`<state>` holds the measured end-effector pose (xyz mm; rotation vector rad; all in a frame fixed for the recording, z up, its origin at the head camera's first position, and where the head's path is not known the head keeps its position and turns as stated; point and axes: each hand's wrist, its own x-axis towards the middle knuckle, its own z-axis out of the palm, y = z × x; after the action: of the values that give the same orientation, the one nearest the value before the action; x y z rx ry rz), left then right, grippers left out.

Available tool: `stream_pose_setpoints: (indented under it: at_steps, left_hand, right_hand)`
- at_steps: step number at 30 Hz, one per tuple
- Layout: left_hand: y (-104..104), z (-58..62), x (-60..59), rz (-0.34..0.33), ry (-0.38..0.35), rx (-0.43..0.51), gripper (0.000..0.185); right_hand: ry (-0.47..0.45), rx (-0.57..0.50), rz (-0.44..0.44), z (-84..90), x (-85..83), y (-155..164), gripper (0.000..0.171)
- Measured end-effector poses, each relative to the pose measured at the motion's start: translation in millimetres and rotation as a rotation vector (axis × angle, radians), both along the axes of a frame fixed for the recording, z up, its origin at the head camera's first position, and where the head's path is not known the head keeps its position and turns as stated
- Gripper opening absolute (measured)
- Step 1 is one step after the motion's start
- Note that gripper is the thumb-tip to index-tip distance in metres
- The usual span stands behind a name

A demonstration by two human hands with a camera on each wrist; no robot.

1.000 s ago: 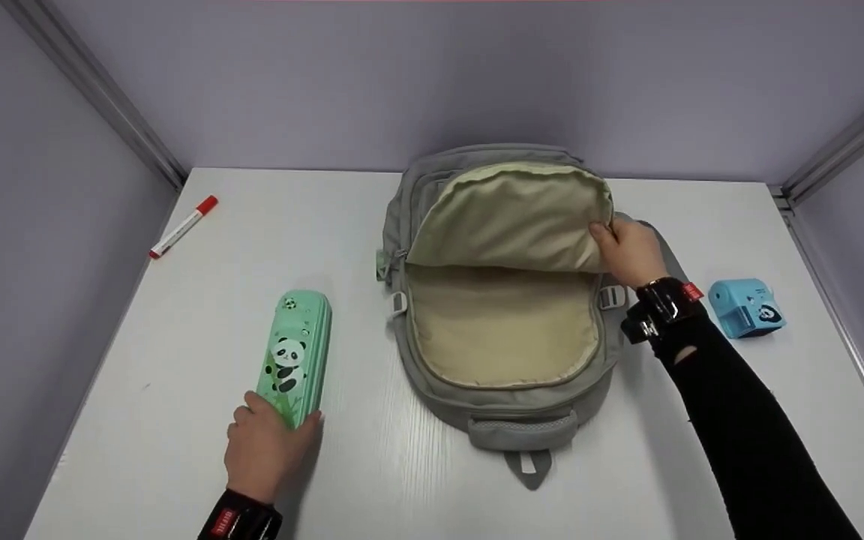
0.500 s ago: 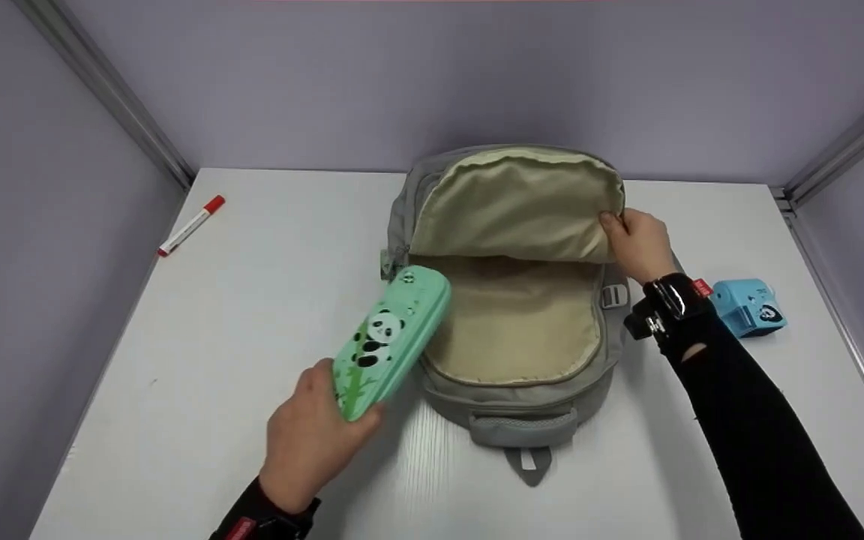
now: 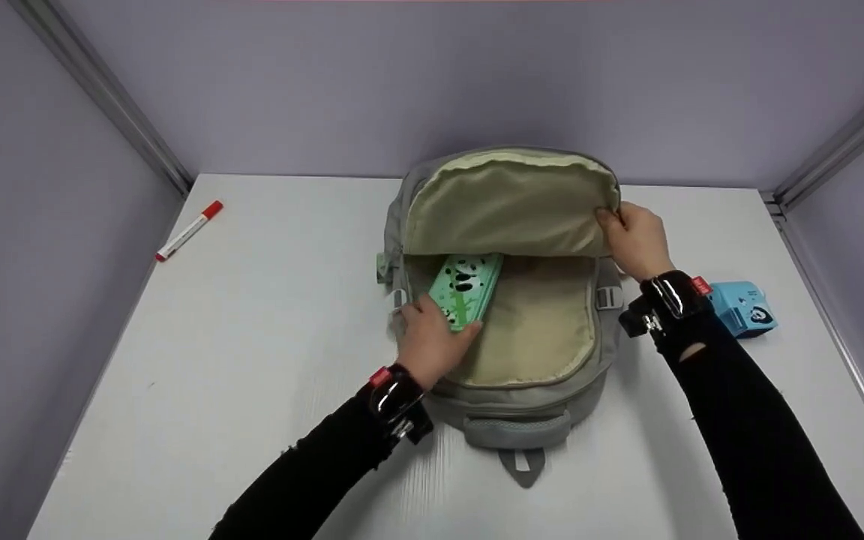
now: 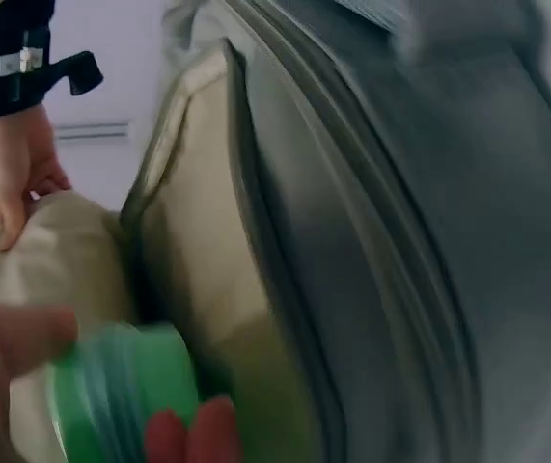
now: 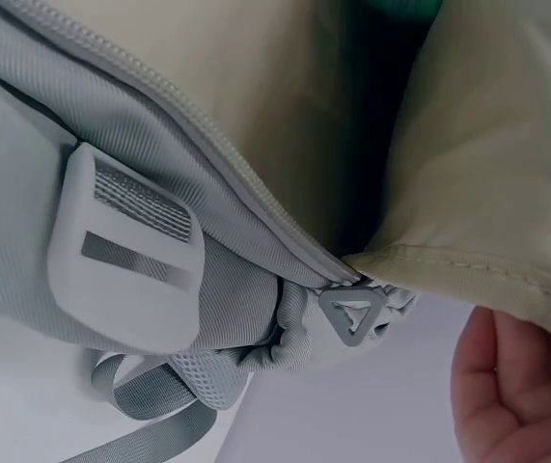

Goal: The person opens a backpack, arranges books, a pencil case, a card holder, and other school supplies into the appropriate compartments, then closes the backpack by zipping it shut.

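A grey backpack [image 3: 522, 409] lies open on the white table [image 3: 252, 315], showing its beige lining [image 3: 544, 330]. My left hand [image 3: 426, 339] grips the near end of a green panda pencil case [image 3: 466, 289] whose far end is under the raised flap, inside the bag. The left wrist view shows the case [image 4: 121, 400] between thumb and fingers, beside the bag's zipper edge [image 4: 285, 289]. My right hand [image 3: 633, 238] holds the flap [image 3: 507, 202] up by its right edge. In the right wrist view the fingers [image 5: 507, 395] sit under the flap's hem by a zipper pull [image 5: 354, 313] and a buckle [image 5: 125, 246].
A red-capped white marker [image 3: 187, 230] lies at the far left of the table. A blue panda pencil sharpener [image 3: 743, 307] stands to the right of the bag, partly behind my right wrist. Purple walls close in the back and both sides.
My left hand lifted the pencil case off the table at the left, carried it right and pushed it into the open bag. The right hand kept holding the flap up.
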<state>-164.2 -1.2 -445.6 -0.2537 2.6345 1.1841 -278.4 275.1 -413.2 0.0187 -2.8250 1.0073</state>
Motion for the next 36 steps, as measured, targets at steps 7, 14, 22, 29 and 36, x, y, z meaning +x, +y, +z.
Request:
stream_pose_setpoints:
  at_steps: [7, 14, 22, 29, 36]
  left_hand:
    - [37, -13.1, -37.9, 0.180, -0.171, 0.277, 0.063]
    - [47, -25.4, -57.8, 0.172, -0.163, 0.492, 0.062]
    - [5, -7.4, -39.3, 0.144, 0.126, 0.255, 0.031]
    - [-61, -14.6, -41.0, 0.101, 0.603, 0.146, 0.036]
    - [-93, -24.2, -65.5, -0.287, 0.599, 0.043, 0.058]
  right_hand:
    - [-0.042, -0.028, 0.044, -0.5, 3.3, -5, 0.034]
    - [-0.123, -0.025, 0.092, -4.6, 9.5, -9, 0.035]
    - [-0.119, -0.028, 0.074, -8.3, 10.4, -8, 0.035]
    - [-0.124, -0.067, 0.048, -9.5, 12.2, -1, 0.033]
    - [-0.132, -0.070, 0.071, -15.1, 18.3, -2, 0.029]
